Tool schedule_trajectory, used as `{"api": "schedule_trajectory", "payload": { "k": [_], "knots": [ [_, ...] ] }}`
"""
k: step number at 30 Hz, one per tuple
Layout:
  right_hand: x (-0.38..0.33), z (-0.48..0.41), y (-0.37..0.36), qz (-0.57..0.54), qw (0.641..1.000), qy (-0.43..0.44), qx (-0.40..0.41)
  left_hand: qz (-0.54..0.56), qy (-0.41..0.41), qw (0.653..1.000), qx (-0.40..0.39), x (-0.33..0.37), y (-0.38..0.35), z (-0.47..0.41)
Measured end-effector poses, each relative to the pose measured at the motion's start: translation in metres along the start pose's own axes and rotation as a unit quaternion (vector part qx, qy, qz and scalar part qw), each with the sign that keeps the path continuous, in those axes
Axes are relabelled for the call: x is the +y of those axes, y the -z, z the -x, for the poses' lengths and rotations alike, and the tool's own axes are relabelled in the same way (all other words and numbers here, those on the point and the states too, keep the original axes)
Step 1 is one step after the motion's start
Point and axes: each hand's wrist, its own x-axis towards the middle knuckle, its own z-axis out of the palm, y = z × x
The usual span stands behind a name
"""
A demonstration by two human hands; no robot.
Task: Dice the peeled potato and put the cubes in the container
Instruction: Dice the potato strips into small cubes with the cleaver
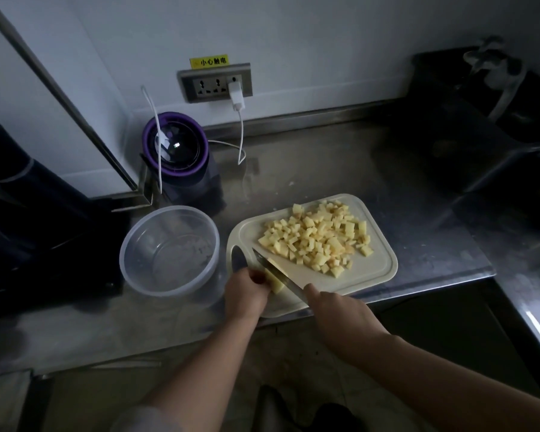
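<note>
- Cream plastic is what we work on: the cutting board lies on the steel counter, and we take it as our landmark. Its near corner reaches the counter's front edge and seems to jut slightly past it.
- Across the far half of the board lies the heap of potato cubes; a few strays sit close to the far rim, none past it that we can see.
- At the board's near-left corner our left hand has its fingers curled and pressed on the last potato piece, pinning it to the board.
- Our right hand is wrapped tight round the knife's handle, forefinger stretched along the spine. The knife runs slantwise from that hand toward the board's left end, its edge on the held piece.
- Just left of the board, almost touching its edge, stands the clear round container. We cannot say whether pale bits at its bottom are potato or reflections.
- Beyond the board's left end a purple-rimmed appliance stands against the wall, under the wall socket, with a white cable looping down.
- Right of the board and behind it the counter is bare steel as far as a dark sink.
</note>
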Motion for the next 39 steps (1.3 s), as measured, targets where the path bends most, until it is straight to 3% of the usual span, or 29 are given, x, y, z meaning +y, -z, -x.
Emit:
{"api": "schedule_trajectory", "payload": {
  "k": [6, 20, 39],
  "knots": [
    [-0.003, -0.006, 0.0, -0.008, 1.0, 0.004, -0.027, -0.014, 0.004, 1.0, 0.004, -0.002, -0.002, -0.004],
    [-0.007, -0.003, -0.004, -0.018, 0.999, -0.011, 0.035, 0.036, 0.029, 0.999, -0.007, -0.006, -0.002, -0.001],
    [-0.02, -0.004, -0.017, 0.009, 1.0, -0.021, 0.002, 0.032, 0.05, 0.998, 0.003, -0.007, -0.004, -0.004]
  ]
}}
